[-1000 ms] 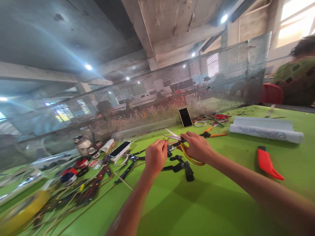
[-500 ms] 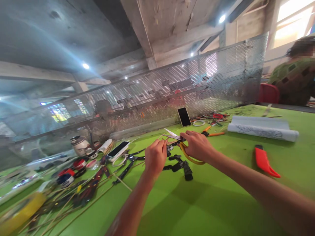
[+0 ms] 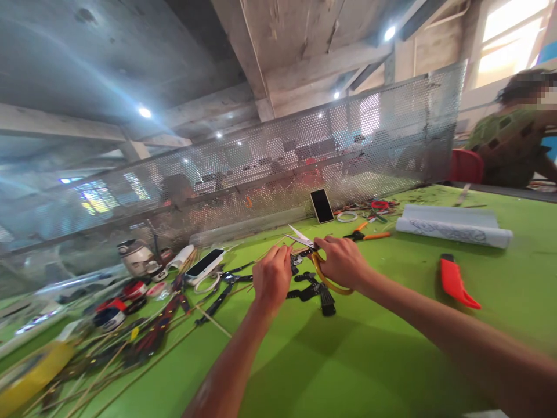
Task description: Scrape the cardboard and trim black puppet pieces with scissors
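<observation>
My right hand grips yellow-handled scissors, whose blades are spread and point left, above the green table. Just left of the blades, my left hand is closed, its fingertips pinched around something too small to make out, perhaps a thin stick. Below and between the hands lie black strap-like pieces. A dark branching piece rests left of my left hand.
Orange-handled pliers, a red-handled tool and a paper roll lie right. A phone leans behind. Sticks, tape and another phone are left. A person sits far right.
The whole view has shifted slightly, so things appear a little further left. Both hands keep nearly the same pose, and the scissors remain spread beside my left hand.
</observation>
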`<state>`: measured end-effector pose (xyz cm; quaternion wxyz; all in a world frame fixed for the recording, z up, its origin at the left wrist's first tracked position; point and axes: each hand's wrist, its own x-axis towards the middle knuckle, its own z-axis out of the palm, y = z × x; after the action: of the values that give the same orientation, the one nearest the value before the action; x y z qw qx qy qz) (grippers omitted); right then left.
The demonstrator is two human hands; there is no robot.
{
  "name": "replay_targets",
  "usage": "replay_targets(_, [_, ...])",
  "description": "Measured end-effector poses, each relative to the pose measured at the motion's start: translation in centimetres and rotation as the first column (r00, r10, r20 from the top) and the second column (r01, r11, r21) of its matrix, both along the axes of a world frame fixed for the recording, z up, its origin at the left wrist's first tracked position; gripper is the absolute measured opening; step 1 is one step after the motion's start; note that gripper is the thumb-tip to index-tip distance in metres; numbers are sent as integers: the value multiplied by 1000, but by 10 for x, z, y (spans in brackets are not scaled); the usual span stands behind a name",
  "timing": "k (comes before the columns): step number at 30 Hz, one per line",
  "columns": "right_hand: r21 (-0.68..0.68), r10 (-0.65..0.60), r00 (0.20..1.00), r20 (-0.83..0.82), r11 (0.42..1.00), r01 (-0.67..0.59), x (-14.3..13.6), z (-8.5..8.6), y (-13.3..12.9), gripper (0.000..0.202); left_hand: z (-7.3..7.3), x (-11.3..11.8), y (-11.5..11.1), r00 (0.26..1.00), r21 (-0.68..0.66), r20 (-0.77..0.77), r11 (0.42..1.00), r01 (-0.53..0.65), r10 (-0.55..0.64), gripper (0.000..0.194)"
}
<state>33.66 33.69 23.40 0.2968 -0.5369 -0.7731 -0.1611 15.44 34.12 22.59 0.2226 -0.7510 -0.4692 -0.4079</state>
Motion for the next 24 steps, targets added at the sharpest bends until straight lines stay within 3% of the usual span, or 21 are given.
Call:
replay_targets(7, [-41,84,991,-107,995,-89,3,4,3,29,-1,-1,2,998,30,23,998,51,-52,32])
replay_targets(12, [-94,148,974,-174,982,-166,2,-3,11,34,-2,-1,3,993,29,62,994,102,-104,30])
replay_targets(17, [-105,110,963,-247,985,-139,5,-10,22,39,-1,0,4,984,6,127,992,128,-127,29])
replay_targets(24, [-24,156,946,-283,985,-169,10,-8,25,52,1,1,6,968,-27,211,989,144,-135,26])
